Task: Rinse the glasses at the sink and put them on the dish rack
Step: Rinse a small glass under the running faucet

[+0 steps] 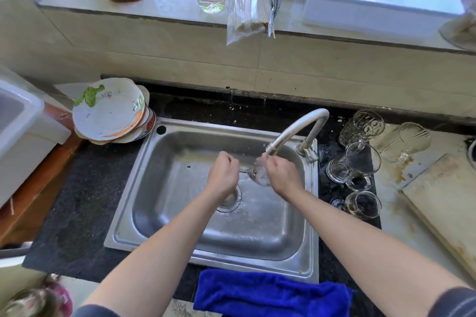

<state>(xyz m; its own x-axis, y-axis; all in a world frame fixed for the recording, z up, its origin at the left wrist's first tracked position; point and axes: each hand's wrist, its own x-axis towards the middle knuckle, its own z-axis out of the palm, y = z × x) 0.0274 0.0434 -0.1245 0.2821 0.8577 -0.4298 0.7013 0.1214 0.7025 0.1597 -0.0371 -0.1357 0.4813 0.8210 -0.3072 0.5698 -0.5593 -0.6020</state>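
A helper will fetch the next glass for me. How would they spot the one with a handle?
Find the steel sink; right of its faucet, clear glasses stand on the dark counter. The handled glass is the middle one, and only it has a side handle.

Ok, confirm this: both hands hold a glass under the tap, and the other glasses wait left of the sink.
Wrong side: the head view shows the other glasses right of the sink. The left hand and right hand do hold a glass under the tap.

Sink (164, 213) left open; faucet (296, 131) right.
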